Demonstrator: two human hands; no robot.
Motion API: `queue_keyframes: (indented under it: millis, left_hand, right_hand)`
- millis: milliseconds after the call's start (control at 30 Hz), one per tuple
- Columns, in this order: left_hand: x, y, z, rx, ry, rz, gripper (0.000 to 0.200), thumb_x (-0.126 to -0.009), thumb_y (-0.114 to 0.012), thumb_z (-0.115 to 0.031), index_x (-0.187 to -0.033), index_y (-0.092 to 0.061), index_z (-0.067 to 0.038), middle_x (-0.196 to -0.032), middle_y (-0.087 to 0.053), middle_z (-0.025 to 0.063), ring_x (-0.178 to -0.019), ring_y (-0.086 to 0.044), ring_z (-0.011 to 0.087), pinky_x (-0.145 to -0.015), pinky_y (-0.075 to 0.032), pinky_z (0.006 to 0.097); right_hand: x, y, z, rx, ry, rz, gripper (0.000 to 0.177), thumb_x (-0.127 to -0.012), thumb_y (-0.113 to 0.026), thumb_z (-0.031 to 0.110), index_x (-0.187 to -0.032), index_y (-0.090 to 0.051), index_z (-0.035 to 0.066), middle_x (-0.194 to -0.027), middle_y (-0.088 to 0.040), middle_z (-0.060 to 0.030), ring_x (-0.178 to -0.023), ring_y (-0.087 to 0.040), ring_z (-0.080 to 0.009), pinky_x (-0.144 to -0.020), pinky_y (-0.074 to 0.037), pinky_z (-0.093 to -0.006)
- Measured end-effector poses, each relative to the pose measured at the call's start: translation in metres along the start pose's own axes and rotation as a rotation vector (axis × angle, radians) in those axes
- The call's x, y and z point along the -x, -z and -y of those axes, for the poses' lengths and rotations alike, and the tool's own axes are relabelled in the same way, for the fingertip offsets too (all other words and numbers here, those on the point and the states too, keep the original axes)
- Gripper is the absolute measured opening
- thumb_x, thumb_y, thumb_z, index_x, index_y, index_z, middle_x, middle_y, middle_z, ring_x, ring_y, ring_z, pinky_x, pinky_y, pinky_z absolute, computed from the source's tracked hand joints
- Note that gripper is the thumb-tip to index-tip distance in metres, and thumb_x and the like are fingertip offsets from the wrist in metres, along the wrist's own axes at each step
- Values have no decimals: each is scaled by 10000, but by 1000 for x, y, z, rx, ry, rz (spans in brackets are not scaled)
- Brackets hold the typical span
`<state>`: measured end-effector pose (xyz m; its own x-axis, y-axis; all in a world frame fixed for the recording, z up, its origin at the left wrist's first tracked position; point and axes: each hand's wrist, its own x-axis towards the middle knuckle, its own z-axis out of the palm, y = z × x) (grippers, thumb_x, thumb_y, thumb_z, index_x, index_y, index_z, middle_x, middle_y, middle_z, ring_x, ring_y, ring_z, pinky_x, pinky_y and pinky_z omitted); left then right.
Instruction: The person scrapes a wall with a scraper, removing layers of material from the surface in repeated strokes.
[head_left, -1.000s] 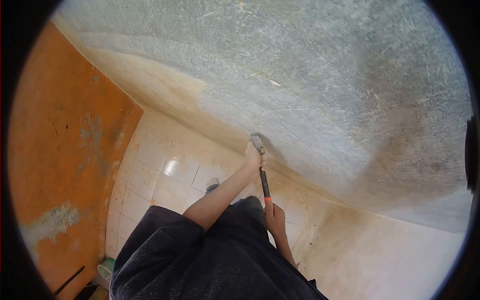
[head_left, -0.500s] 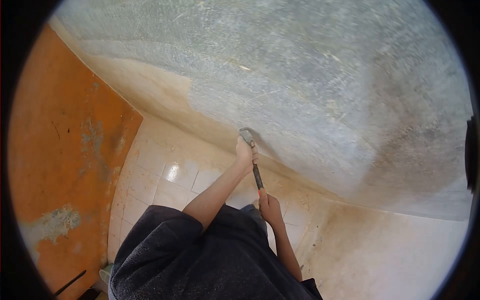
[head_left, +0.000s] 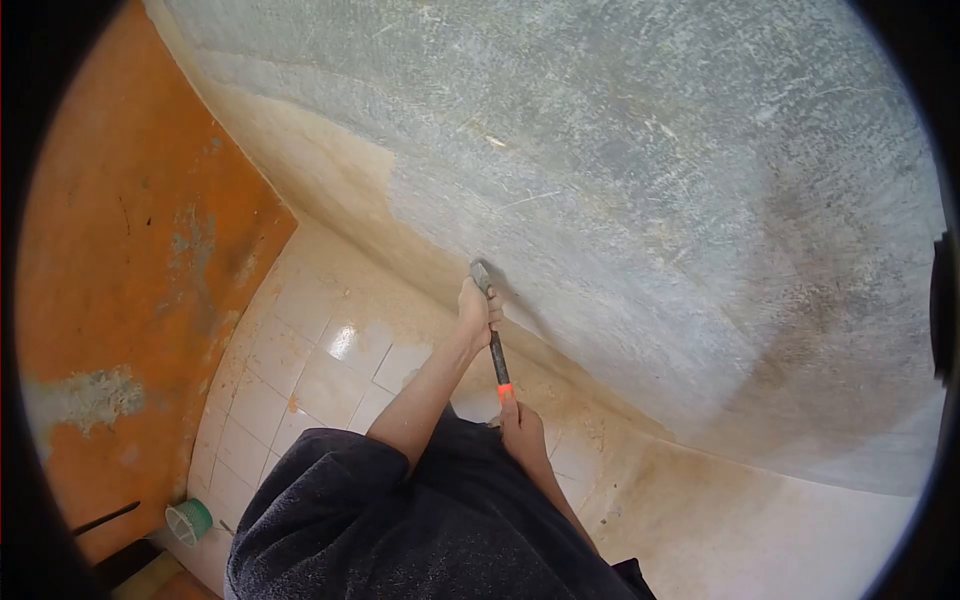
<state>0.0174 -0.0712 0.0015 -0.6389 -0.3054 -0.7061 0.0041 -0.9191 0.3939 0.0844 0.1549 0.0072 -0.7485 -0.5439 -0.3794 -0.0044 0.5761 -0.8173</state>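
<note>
Tool held two-handed near the bottom edge of the grey wall.
Your left hand is wrapped round it just behind the grey head; your right hand is closed on the handle end, by the orange band. Can't tell if the head touches the wall. Green basket sits on the tiled floor, at its edge by the orange wall.

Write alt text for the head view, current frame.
Two bare hands grip a dark-handled tool by a scuffed grey wall: left hand near its head, right hand just below its orange band. A worn orange wall stands at image left, with tiled floor beneath and a green basket at lower left.
</note>
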Motion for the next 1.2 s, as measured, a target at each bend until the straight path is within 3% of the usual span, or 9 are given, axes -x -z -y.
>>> queue_keyframes:
  millis: [167,400,467,667,833,900,1000,1200]
  left_hand:
    - [2,-3,7,3,34,3,369,-966,-225,-403,-699,-365,-191,-504,-202,-88,-393,-172,81,-371,-161,280]
    - [-2,2,-2,25,49,-78,366,-962,-226,-415,-704,-367,-198,-506,-200,-90,-393,-174,79,-370,-174,276]
    - [4,-4,6,-6,137,-9,358,-963,-222,-405,-705,-367,-204,-508,-204,-90,-394,-178,77,-370,-174,278]
    - [-13,12,-3,34,111,14,343,-954,-218,-387,-705,-366,-202,-507,-208,-86,-393,-177,82,-374,-178,274]
    - [6,-10,1,17,176,-13,320,-946,-222,-360,-712,-370,-200,-508,-210,-85,-394,-178,82,-380,-186,274]
    - [-5,2,-12,37,123,-33,313,-944,-224,-353,-717,-374,-198,-509,-210,-82,-398,-183,84,-387,-190,276]
    - [-4,2,-6,23,142,-45,311,-943,-227,-348,-721,-379,-193,-508,-204,-80,-405,-184,87,-391,-186,282]
    - [-1,4,-6,-66,135,-14,347,-945,-233,-384,-696,-376,-190,-504,-221,-71,-400,-185,95,-388,-185,296]
  right_hand:
    - [12,13,19,2,-115,-13,511,-1024,-432,392,-712,-548,5,-598,-509,-41,-560,-497,-140,-545,-409,-331]
    - [2,9,22,47,-68,4,506,-1028,-417,382,-720,-554,5,-603,-515,-55,-571,-493,-145,-556,-411,-334]
    - [15,15,25,1,-181,-4,504,-1027,-418,380,-731,-555,-3,-600,-513,-66,-571,-491,-157,-559,-410,-344]
    - [6,1,29,79,-46,-66,516,-1033,-413,400,-698,-529,25,-578,-496,-36,-543,-487,-130,-531,-408,-317]
    - [16,19,35,-31,-178,-5,489,-1037,-409,377,-702,-526,42,-557,-464,-8,-491,-441,-99,-473,-365,-291]
    - [5,5,43,70,-23,-53,491,-1038,-407,383,-689,-519,57,-549,-453,11,-470,-414,-83,-453,-339,-270]
    - [13,5,39,-40,-193,-39,500,-1036,-408,393,-690,-525,51,-556,-469,-2,-484,-433,-98,-468,-355,-280]
    - [17,-21,27,66,-106,-103,510,-1029,-411,410,-697,-535,43,-575,-495,-14,-516,-454,-107,-494,-366,-291]
